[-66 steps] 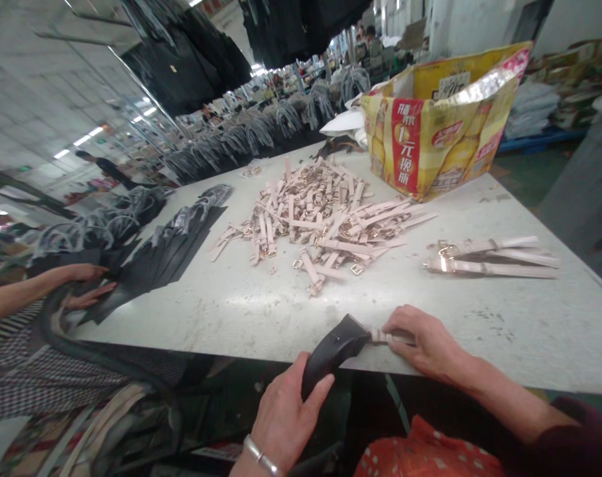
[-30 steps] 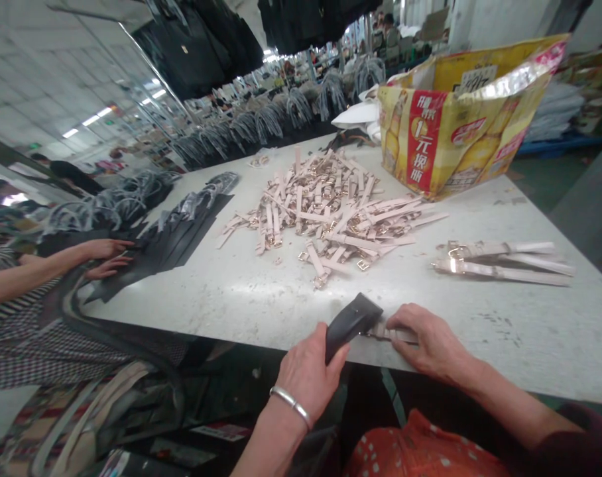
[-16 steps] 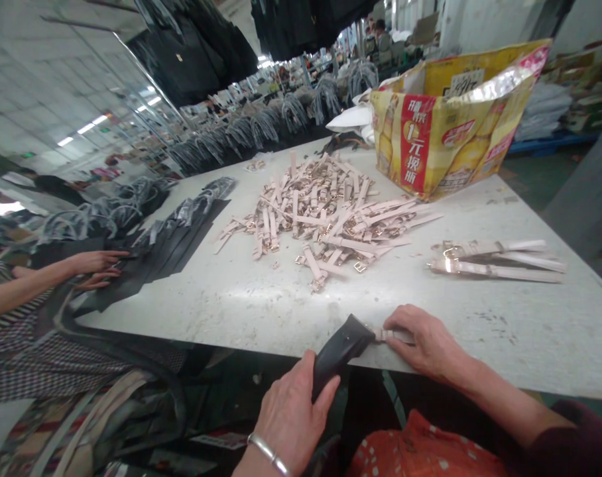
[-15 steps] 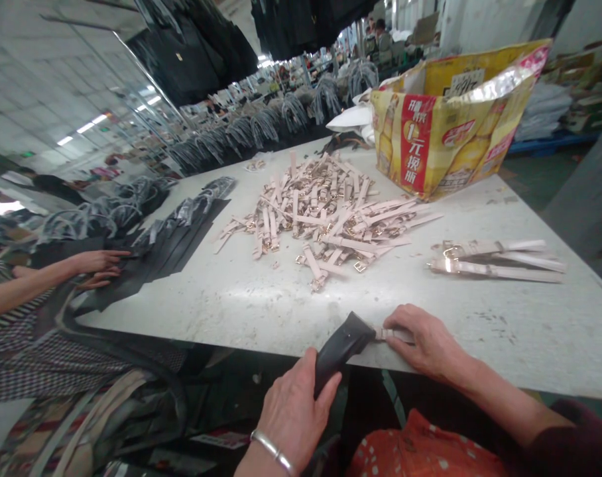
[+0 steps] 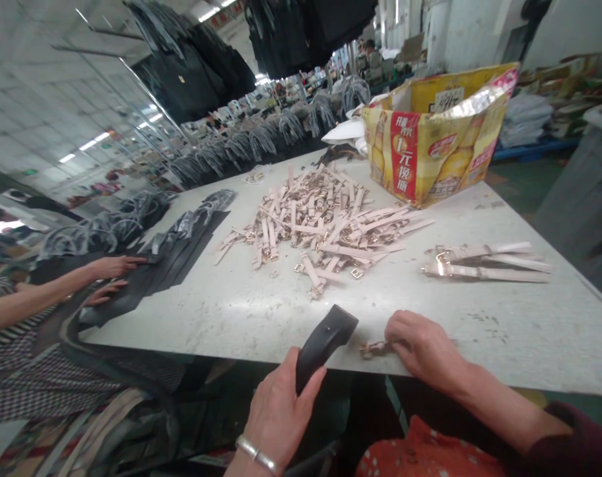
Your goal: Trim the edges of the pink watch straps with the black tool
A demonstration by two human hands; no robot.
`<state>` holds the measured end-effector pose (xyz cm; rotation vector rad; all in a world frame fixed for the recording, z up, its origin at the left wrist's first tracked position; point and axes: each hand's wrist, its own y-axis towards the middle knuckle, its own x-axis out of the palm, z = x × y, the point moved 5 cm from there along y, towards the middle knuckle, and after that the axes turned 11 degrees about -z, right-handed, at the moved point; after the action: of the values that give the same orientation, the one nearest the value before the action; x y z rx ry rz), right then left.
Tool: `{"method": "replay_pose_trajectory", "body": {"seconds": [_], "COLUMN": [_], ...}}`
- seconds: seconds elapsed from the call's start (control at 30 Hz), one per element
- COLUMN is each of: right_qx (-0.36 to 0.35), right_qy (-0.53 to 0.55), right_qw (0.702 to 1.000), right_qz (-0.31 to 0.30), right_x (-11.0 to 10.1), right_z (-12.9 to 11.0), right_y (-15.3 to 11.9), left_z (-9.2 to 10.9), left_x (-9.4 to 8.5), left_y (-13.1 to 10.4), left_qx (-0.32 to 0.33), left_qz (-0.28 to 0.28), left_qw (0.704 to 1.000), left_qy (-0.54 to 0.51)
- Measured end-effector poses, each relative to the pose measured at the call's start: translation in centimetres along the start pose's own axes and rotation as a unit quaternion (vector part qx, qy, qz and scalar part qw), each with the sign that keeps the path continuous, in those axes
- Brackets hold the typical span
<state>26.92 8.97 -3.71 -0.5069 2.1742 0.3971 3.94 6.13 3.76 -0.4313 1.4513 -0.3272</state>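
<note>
My left hand (image 5: 281, 404) is wrapped round a black handheld tool with a wide, flat head (image 5: 327, 341). Its head points up and to the right over the table's near edge. Just right of it, my right hand (image 5: 423, 341) pinches a pale pink buckle strap (image 5: 375, 349), whose buckle end sticks out leftward, slightly blurred. The rest of that strap is mostly covered by my fingers. A gap separates tool and strap. Beyond my hands lies a heap of similar pink buckle straps (image 5: 313, 218). A few more straps (image 5: 490, 263) lie side by side to the right.
At the back right of the table (image 5: 261, 311) stands a yellow beer carton (image 5: 430, 156). On the left, another person's hands (image 5: 115, 268) touch black bag pieces (image 5: 181, 255) with wrapped handles. Black bags (image 5: 191, 79) hang overhead, and a grey bin (image 5: 584, 179) stands beyond the table's right side.
The tool's head and the strap have come apart: before, they met. My left hand has shifted left with the tool. The strap's buckle end now shows. The other person's hands moved slightly right.
</note>
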Motion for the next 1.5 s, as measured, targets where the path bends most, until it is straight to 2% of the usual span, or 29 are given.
{"method": "replay_pose_trajectory", "body": {"seconds": [0.13,0.23,0.37,0.47,0.57,0.73,0.8,0.9,1.03,1.17,1.23,1.33,1.43,1.5], "right_qx": [-0.078,-0.097,-0.084,-0.035,0.010,0.021,0.027,0.020,-0.008,-0.020,-0.022,-0.005,0.011,0.010], "right_qy": [-0.007,0.020,0.061,0.103,0.123,0.144,0.144,0.133,0.111,-0.004,-0.072,-0.143,-0.166,-0.151], "right_qw": [0.997,0.995,0.994,0.994,0.992,0.989,0.989,0.991,0.994,0.999,0.995,0.980,0.968,0.970], "right_qz": [-0.018,-0.025,-0.029,-0.029,-0.023,-0.025,-0.020,-0.014,-0.024,-0.040,-0.066,-0.137,-0.188,-0.188], "right_x": [0.1,0.1,0.1,0.3,0.4,0.5,0.4,0.3,0.0,-0.4,-0.4,-0.3,-0.1,-0.1], "right_z": [-0.8,-1.0,-0.8,-0.3,0.2,0.6,0.7,0.4,-0.4,-1.3,-1.7,-2.4,-2.9,-3.0], "right_y": [-1.2,-1.7,-1.6,-1.3,-1.2,-1.1,-1.1,-1.1,-0.9,-0.5,-0.1,0.9,1.8,2.4], "left_z": [0.0,0.3,0.7,1.0,1.7,3.6,3.8,2.8,0.9,0.3,0.2,0.1,0.0,0.0], "left_x": [-0.3,0.1,1.0,1.3,1.0,0.0,-0.2,0.0,1.1,2.0,2.3,2.5,2.7,2.9], "left_y": [-0.9,-1.4,-1.9,-1.7,-0.9,0.7,1.0,0.9,-0.1,-1.0,-1.3,-1.3,-1.3,-1.2], "left_qx": [0.005,0.024,0.047,0.052,0.067,0.099,0.098,0.075,0.056,0.045,0.039,0.048,0.060,0.061], "left_qz": [-0.021,-0.052,-0.087,-0.099,-0.096,-0.084,-0.084,-0.078,-0.092,-0.098,-0.094,-0.084,-0.077,-0.073], "left_qw": [1.000,0.998,0.995,0.994,0.992,0.990,0.990,0.993,0.994,0.994,0.994,0.994,0.993,0.994], "left_qy": [-0.016,-0.026,-0.011,0.014,0.036,0.053,0.059,0.053,0.001,-0.036,-0.038,-0.048,-0.061,-0.063]}}
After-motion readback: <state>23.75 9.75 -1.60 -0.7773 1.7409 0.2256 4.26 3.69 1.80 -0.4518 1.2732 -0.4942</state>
